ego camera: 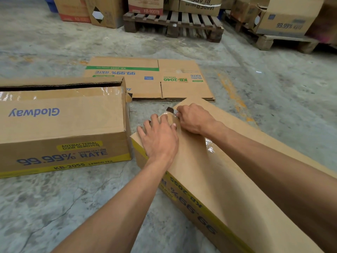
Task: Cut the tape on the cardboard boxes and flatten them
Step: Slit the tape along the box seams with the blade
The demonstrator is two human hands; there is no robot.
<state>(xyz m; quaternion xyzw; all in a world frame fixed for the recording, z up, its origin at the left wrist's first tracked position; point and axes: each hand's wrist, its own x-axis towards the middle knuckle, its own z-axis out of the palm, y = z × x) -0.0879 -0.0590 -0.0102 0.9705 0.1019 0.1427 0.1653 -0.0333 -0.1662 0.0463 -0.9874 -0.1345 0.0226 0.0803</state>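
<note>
left hand [160, 141] pressing flat on the far end of the taped box [228, 189], right hand [193, 119] gripping a small blade [171, 110] at the tape [209, 145]. 2nd box [62, 125] sits just left, flattened cardboard [149, 79] on the floor behind.

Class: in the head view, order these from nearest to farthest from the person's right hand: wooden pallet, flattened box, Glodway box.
From the right hand:
1. Flattened box, lying just beyond it on the floor.
2. Glodway box, off to the left, its top already slit open.
3. Wooden pallet, far back under stacked cartons.
</note>
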